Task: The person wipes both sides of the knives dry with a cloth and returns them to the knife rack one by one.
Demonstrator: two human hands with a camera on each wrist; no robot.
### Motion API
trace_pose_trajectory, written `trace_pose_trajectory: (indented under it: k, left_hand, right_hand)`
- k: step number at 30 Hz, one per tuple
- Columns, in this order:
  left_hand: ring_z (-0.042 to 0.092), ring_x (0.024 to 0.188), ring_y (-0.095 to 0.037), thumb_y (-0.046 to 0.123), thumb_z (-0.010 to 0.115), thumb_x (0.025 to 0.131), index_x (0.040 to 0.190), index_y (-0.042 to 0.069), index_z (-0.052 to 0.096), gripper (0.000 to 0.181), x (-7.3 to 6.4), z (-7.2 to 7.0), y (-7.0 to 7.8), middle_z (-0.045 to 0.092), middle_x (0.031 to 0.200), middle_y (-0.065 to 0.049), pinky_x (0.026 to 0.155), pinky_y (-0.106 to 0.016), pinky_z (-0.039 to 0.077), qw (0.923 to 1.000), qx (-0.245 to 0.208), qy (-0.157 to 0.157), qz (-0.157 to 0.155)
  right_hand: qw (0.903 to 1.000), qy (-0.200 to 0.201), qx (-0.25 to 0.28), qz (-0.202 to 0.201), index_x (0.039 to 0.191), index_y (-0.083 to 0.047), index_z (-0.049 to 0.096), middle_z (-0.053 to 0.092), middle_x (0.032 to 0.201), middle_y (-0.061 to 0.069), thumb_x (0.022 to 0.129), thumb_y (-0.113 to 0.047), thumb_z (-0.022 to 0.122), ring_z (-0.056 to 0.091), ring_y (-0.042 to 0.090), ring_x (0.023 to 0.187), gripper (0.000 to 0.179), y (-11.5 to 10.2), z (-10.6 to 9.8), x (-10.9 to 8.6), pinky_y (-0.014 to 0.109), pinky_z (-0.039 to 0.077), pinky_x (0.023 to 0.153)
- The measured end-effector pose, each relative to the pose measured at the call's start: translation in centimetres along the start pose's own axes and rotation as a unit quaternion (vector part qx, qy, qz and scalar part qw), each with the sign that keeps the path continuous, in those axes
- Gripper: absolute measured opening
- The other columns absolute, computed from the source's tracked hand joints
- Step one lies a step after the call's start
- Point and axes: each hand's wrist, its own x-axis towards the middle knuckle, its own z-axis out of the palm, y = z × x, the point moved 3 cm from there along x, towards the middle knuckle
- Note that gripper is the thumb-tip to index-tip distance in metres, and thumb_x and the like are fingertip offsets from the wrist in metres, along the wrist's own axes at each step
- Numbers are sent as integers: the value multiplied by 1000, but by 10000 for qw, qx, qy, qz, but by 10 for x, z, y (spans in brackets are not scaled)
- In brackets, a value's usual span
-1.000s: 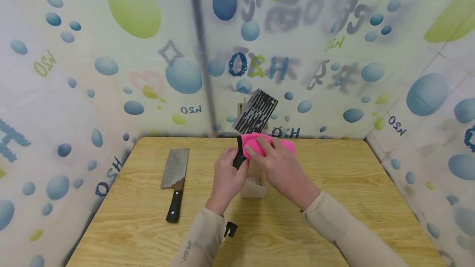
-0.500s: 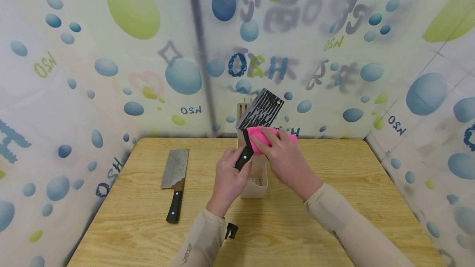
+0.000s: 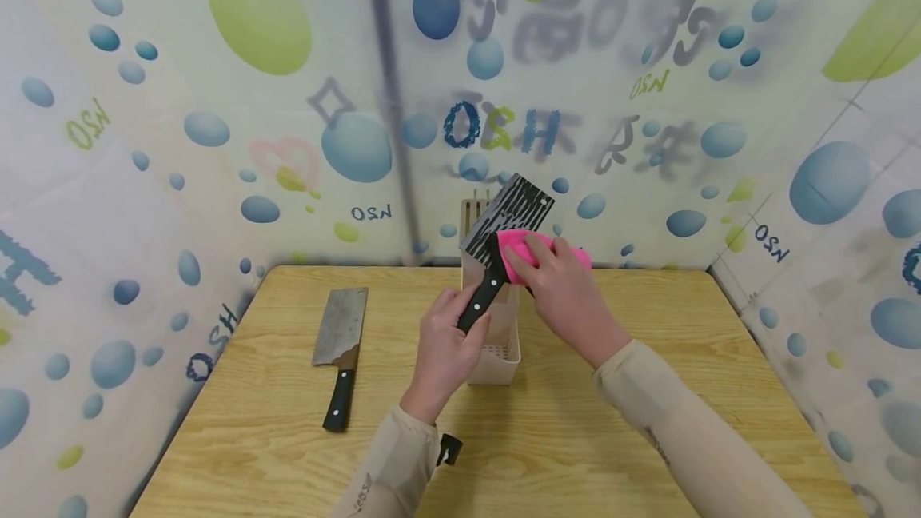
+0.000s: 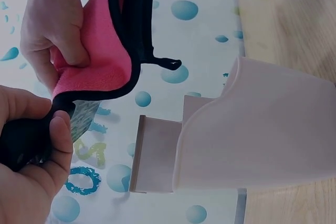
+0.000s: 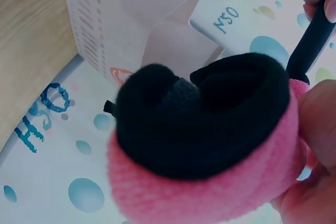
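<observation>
My left hand (image 3: 444,346) grips the black riveted handle of a cleaver (image 3: 521,206), whose dark-streaked blade points up and to the right. With my right hand (image 3: 572,298) I hold a pink cloth (image 3: 512,253) against the blade's lower right side, near the handle. In the left wrist view, the cloth (image 4: 97,74) shows a black border and a small hanging loop, and it hides most of the blade. The right wrist view has the folded cloth (image 5: 210,192) bulging across its middle. Behind the hands stands a beige knife holder (image 3: 492,366), partly covered by the cleaver.
A second cleaver (image 3: 341,334) with a black handle lies on the wooden table (image 3: 237,422) to the left. A small black object (image 3: 449,448) sits beside my left sleeve, partly hidden by it. A patterned wall (image 3: 612,102) rises behind the table.
My right hand and the cloth have moved up and right, uncovering more of the handle and the blade's base. The cleaver has shifted slightly right. My left hand stays about where it was.
</observation>
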Motion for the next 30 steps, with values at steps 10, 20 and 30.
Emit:
trace_pose_trajectory:
  k: [10, 20, 30]
  left_hand:
    - [60, 77, -20, 1, 76, 89, 122, -1, 72, 33, 1, 0, -4, 66, 98, -13, 62, -27, 51, 9999, -116, -71, -75]
    - [60, 78, -20, -2, 76, 88, 123, 0, 72, 35, 0, 0, -8, 67, 100, -13, 62, -27, 51, 9996, -199, -47, -187]
    - [59, 78, -19, -1, 75, 90, 123, 0, 72, 33, -6, 0, -12, 66, 102, -12, 64, -27, 50, 9986, -389, -37, -360]
  right_hand:
    - [9997, -121, -177, 79, 134, -10, 70, 64, 129, 25, 89, 0, 72, 59, 44, 93, 46, 18, 6, 10, 45, 58, 80]
    - [9972, -573, -488, 42, 137, -9, 67, 63, 132, 26, 89, -1, 70, 60, 45, 97, 49, 34, 10, 22, 47, 54, 86]
    - [9921, -1072, -650, 68, 141, -11, 64, 61, 137, 25, 89, -7, 72, 59, 44, 103, 53, 45, 14, 32, 47, 51, 93]
